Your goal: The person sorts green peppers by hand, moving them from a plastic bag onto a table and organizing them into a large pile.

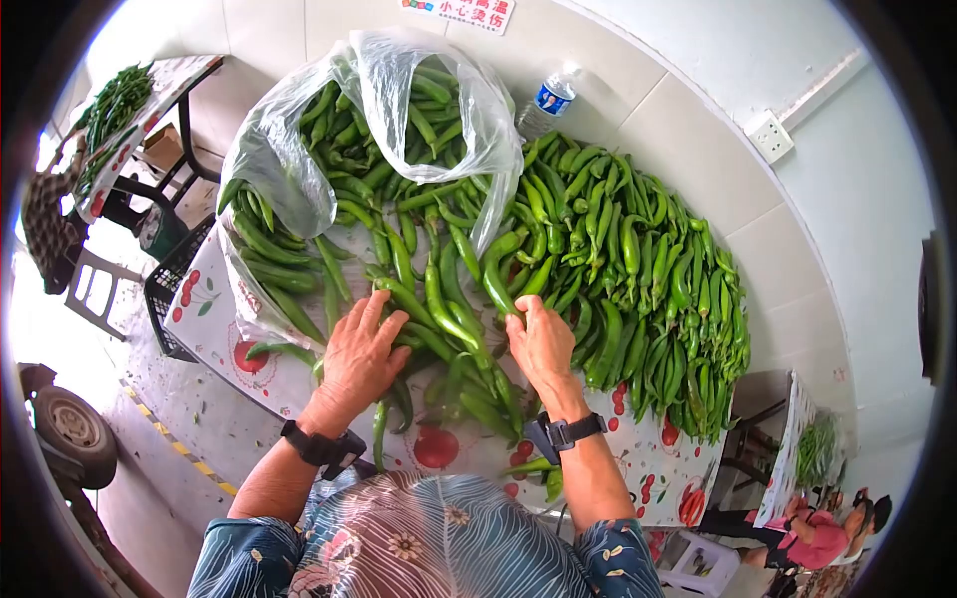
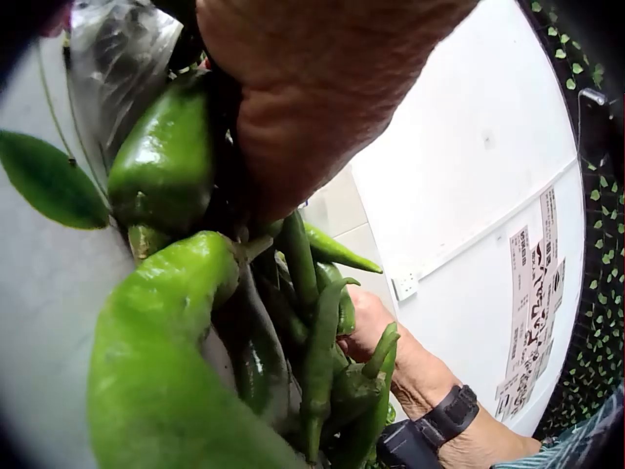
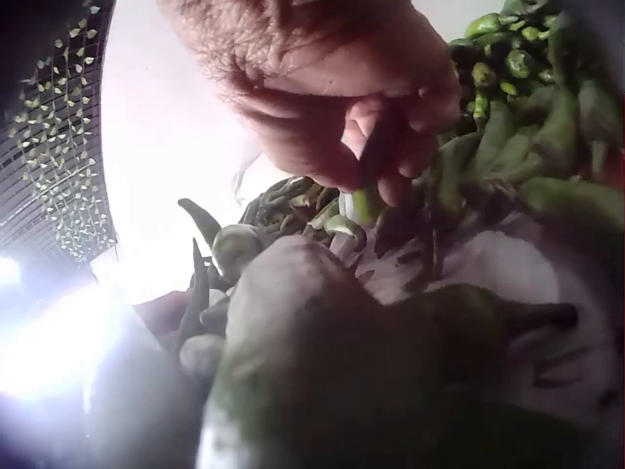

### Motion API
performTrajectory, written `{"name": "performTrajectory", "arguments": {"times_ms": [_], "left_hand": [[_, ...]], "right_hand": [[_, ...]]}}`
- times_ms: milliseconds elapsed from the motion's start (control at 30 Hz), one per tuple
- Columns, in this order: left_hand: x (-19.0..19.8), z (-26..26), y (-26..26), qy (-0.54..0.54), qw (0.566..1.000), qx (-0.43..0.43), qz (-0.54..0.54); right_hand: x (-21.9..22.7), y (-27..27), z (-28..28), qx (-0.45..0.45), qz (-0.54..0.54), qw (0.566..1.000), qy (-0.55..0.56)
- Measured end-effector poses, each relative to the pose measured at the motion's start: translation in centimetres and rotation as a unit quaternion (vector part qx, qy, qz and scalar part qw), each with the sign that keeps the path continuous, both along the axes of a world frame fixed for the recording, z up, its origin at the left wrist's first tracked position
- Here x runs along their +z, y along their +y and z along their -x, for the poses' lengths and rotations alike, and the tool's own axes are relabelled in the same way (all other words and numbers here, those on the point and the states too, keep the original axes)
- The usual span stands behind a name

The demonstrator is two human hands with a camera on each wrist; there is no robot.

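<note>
While the right hand [image 1: 543,349] pinches a long green chili pepper [image 1: 493,279], which juts beyond its fingertips toward the plastic bag [image 1: 269,154], the left hand [image 1: 361,357] rests loosely spread fingers on other peppers [image 1: 404,299].

- The long, curved, glossy peppers [image 1: 628,249] are ranging from dark green to bright yellow-green.
- The long, white-topped desk [image 1: 653,468] is carrying a print of red cherries, round red fruit and green leaves.
- The loose, clear plastic bag [image 1: 299,189] is showing whitish highlights.
- The clear plastic bottle [image 1: 539,122] is wearing a blue label [image 1: 554,97].
- The short-sleeved, teal-blue fabric shirt [image 1: 399,538] is mixing fine white lines with brownish-red patches and small flowers.
- The wrist straps [image 1: 311,446] are showing plain black.
- The flat beige wall tiles [image 1: 713,179] are staying unpatterned.
- The white rectangular sign [image 1: 469,12] is bearing red characters.
- The floor strip [image 1: 179,448] is alternating yellow and black.
</note>
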State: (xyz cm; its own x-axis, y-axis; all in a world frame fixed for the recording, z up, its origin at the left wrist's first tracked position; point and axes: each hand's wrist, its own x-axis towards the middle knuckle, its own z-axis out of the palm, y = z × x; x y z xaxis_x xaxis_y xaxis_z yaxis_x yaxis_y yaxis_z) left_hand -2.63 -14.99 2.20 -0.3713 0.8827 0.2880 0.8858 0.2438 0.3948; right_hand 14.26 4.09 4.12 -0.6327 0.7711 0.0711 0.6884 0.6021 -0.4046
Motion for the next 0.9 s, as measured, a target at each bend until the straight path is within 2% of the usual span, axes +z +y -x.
{"name": "performTrajectory", "arguments": {"times_ms": [133,433,733,900], "left_hand": [[0.01,0.01,0.02,0.003,1.0,-0.002,0.004],[-0.2,-0.05,0.02,0.009,1.0,-0.001,0.001],[-0.26,-0.1,0.03,0.014,1.0,0.004,0.002],[-0.24,-0.04,-0.01,0.005,1.0,0.0,-0.004]], "right_hand": [[-1.1,0.63,-0.33,0.056,-0.085,0.995,0.006],[-0.53,0.91,-0.05,0.081,-0.079,0.993,0.021],[-0.72,0.38,0.52,0.033,-0.007,0.999,0.032],[-0.78,0.48,-0.14,0.065,-0.047,0.996,0.044]]}}
